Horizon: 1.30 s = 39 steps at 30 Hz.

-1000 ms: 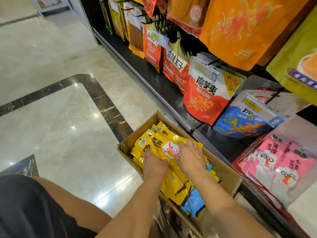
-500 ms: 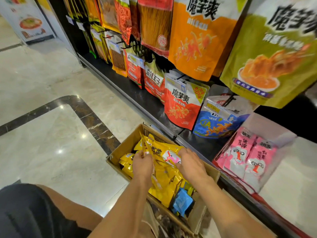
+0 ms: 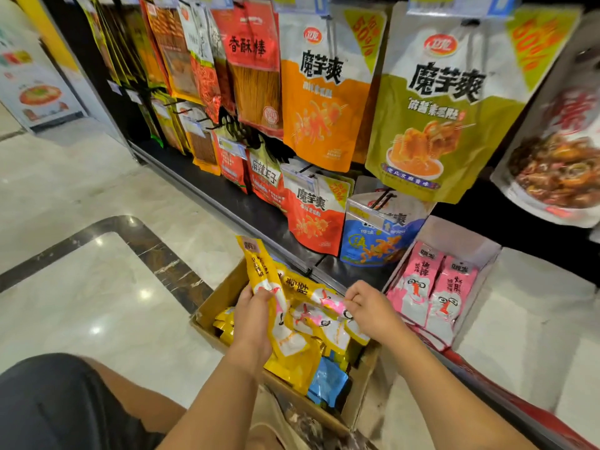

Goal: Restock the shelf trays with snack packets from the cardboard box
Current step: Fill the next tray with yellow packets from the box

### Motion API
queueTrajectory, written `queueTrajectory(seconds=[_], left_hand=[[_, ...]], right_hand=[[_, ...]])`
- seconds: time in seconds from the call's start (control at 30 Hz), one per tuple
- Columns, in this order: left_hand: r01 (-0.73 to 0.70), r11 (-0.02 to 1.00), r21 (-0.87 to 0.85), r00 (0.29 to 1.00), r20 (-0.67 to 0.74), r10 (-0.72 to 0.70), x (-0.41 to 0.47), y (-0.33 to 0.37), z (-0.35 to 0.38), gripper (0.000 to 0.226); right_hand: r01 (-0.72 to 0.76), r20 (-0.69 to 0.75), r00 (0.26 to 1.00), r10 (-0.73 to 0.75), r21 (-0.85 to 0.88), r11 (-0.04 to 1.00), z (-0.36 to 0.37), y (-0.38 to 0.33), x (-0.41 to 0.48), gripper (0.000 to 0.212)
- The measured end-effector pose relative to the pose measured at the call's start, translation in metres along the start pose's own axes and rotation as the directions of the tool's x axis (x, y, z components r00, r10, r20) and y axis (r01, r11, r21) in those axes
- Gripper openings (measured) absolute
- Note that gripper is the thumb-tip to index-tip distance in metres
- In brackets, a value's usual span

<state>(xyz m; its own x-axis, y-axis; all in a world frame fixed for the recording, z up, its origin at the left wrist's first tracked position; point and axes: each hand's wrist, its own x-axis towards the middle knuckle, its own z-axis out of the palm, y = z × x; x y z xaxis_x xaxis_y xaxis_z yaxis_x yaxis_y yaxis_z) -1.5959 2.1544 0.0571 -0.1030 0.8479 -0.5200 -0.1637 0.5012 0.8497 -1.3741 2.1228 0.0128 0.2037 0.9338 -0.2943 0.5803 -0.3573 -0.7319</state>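
Now we hold yellow snack packets (image 3: pixel 302 323) bunched above cardboard box (image 3: pixel 214 300): left hand (image 3: pixel 251 316) curled round bundle, right hand (image 3: pixel 370 308) pinching edges. Likely light, limp, slick film; we'd grip mid-bundle lest packets slide out.

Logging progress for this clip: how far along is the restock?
Done: the shelf tray shows only pink packets. In hand: the left hand grips yellow packets above the cardboard box; the right hand pinches more. Left: many yellow ones and a blue packet lie in the box, none visibly shelved.
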Motion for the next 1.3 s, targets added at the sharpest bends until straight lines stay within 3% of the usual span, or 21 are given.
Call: queueTrajectory(seconds=[0.23, 0.37, 0.47, 0.63, 0.8, 1.07, 1.3], left_hand=[[-0.027, 1.000, -0.011, 0.999, 0.034, 0.027, -0.020, 0.005, 0.017, 0.024], [0.021, 0.999, 0.035, 0.996, 0.084, -0.024, -0.022, -0.008, 0.034, 0.050], [0.012, 0.996, 0.087, 0.989, 0.147, -0.025, -0.038, -0.013, 0.049, 0.017], [0.030, 0.982, 0.187, 0.967, 0.244, -0.076, -0.052, -0.030, 0.075, 0.008], [0.036, 0.968, 0.249, 0.921, 0.368, -0.129, -0.065, -0.040, 0.100, 0.024], [0.103, 0.955, 0.277, 0.846, 0.480, -0.230, -0.096, -0.059, 0.141, 0.021], [0.089, 0.950, 0.299, 0.762, 0.594, -0.258, -0.124, -0.087, 0.192, 0.022]], right_hand=[[-0.081, -0.058, 0.994, 0.096, 0.222, 0.972, -0.027, 0.008, -0.028, 0.021], [-0.111, -0.159, 0.972, 0.176, 0.353, 0.929, -0.039, 0.020, -0.050, 0.006], [-0.109, -0.152, 0.968, 0.198, 0.455, 0.884, -0.050, 0.034, -0.071, 0.010], [-0.148, -0.137, 0.945, 0.298, 0.633, 0.760, -0.073, 0.056, -0.106, 0.008], [-0.140, -0.151, 0.908, 0.390, 0.770, 0.623, -0.091, 0.074, -0.137, 0.007], [-0.109, -0.143, 0.857, 0.496, 0.889, 0.444, -0.117, 0.107, -0.176, 0.017], [-0.007, -0.202, 0.760, 0.617, 0.948, 0.318, -0.142, 0.142, -0.198, 0.016]])
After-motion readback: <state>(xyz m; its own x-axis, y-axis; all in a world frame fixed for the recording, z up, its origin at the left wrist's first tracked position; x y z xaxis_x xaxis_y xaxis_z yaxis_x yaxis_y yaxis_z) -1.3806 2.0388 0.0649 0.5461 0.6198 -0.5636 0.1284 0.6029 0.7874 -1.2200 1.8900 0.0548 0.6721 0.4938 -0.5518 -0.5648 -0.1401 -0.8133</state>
